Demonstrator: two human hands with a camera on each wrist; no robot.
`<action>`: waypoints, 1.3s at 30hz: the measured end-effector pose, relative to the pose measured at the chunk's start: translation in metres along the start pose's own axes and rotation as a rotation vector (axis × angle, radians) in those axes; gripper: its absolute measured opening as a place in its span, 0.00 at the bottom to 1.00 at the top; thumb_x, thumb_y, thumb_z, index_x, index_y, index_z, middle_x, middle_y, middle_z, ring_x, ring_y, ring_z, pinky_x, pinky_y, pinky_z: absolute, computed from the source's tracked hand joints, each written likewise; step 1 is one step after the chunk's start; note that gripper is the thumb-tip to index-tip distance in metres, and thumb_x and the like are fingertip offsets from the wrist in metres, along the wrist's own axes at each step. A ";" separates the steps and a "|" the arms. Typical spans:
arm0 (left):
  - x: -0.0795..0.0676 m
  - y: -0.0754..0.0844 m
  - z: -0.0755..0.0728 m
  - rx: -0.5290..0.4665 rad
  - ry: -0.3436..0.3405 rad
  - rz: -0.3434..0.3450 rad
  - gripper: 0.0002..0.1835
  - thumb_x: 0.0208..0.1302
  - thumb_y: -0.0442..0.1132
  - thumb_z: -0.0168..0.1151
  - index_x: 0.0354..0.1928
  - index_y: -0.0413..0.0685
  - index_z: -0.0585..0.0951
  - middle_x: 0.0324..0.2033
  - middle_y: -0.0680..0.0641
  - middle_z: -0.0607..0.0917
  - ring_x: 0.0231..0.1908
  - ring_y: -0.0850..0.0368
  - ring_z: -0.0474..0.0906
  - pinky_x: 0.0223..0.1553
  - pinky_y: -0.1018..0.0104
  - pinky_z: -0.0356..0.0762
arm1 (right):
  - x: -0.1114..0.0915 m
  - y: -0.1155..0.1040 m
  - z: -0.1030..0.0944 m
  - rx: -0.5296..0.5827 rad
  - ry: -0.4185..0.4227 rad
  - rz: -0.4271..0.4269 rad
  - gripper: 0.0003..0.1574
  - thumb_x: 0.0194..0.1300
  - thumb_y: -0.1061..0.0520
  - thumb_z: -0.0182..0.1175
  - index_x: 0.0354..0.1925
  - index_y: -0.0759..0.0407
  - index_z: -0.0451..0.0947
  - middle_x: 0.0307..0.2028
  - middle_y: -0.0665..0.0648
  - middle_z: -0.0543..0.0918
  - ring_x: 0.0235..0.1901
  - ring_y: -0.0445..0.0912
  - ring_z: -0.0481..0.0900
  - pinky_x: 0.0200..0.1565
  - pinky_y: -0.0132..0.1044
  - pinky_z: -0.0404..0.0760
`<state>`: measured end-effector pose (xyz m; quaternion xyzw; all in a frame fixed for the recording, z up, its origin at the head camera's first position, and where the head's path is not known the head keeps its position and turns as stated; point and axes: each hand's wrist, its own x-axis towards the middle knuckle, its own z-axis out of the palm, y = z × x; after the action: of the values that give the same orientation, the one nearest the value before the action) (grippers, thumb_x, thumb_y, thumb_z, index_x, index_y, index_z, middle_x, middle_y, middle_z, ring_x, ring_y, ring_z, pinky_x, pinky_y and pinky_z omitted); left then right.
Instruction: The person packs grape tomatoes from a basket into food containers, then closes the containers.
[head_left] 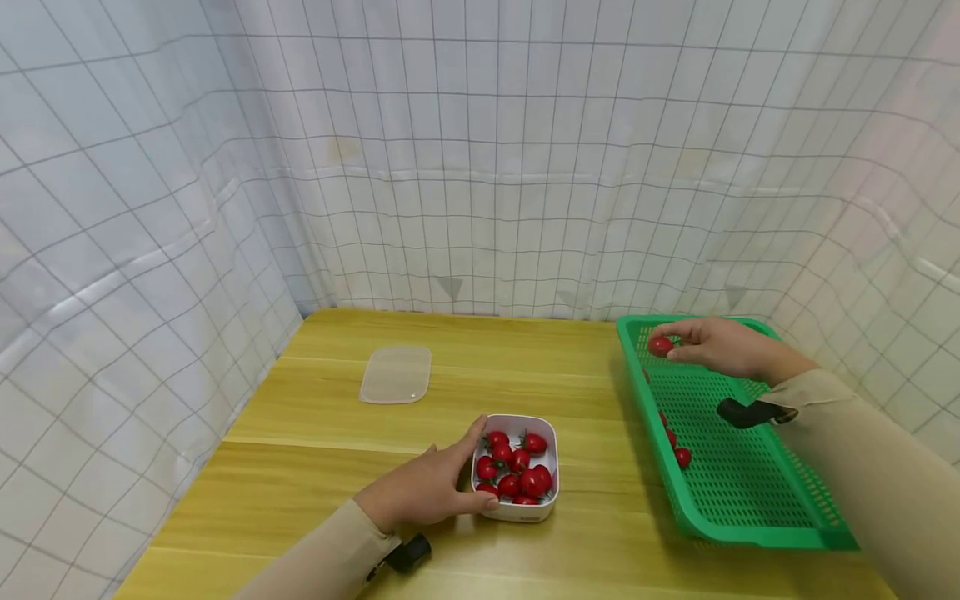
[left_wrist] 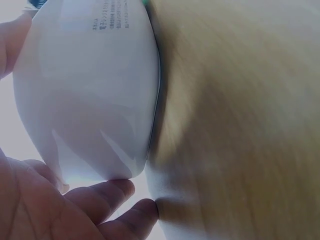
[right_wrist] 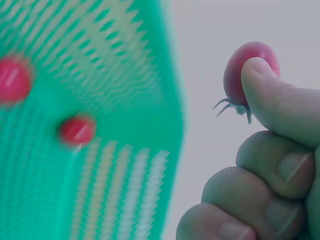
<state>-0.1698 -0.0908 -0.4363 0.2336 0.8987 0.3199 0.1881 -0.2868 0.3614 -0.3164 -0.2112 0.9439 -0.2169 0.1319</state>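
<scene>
The right hand (head_left: 723,346) is pinching one red tomato (head_left: 661,346) between thumb and finger, above the far left part of the green basket (head_left: 765,537), in which a few other tomatoes (head_left: 682,457) lie along the left side. The left hand (head_left: 426,488) grips the left side of the white box (head_left: 517,511), which stands on the wooden table (head_left: 322,475) and contains many tomatoes (head_left: 531,482), while a clear lid (head_left: 397,375) lies flat behind it, to the left.
</scene>
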 end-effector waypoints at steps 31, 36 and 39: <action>0.000 0.002 -0.001 -0.020 -0.001 -0.002 0.60 0.68 0.68 0.65 0.87 0.54 0.40 0.82 0.44 0.61 0.79 0.46 0.62 0.79 0.27 0.46 | 0.025 -0.171 0.082 -0.043 -0.258 -0.358 0.18 0.73 0.56 0.68 0.58 0.41 0.84 0.22 0.41 0.72 0.22 0.36 0.68 0.27 0.29 0.71; 0.000 0.002 0.000 -0.020 0.002 0.010 0.60 0.68 0.68 0.65 0.86 0.52 0.40 0.81 0.44 0.61 0.79 0.46 0.63 0.79 0.27 0.46 | 0.024 -0.175 0.087 -0.058 -0.277 -0.362 0.23 0.73 0.56 0.67 0.64 0.46 0.83 0.19 0.41 0.71 0.21 0.35 0.67 0.27 0.29 0.70; 0.000 0.002 0.000 -0.019 0.004 0.016 0.60 0.68 0.68 0.65 0.86 0.52 0.40 0.82 0.45 0.61 0.79 0.46 0.63 0.79 0.26 0.46 | 0.024 -0.177 0.090 -0.033 -0.311 -0.342 0.25 0.74 0.56 0.66 0.67 0.44 0.82 0.18 0.42 0.72 0.21 0.36 0.68 0.27 0.29 0.71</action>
<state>-0.1695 -0.0896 -0.4348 0.2383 0.8942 0.3302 0.1861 -0.2164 0.1740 -0.3158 -0.4011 0.8662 -0.1853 0.2335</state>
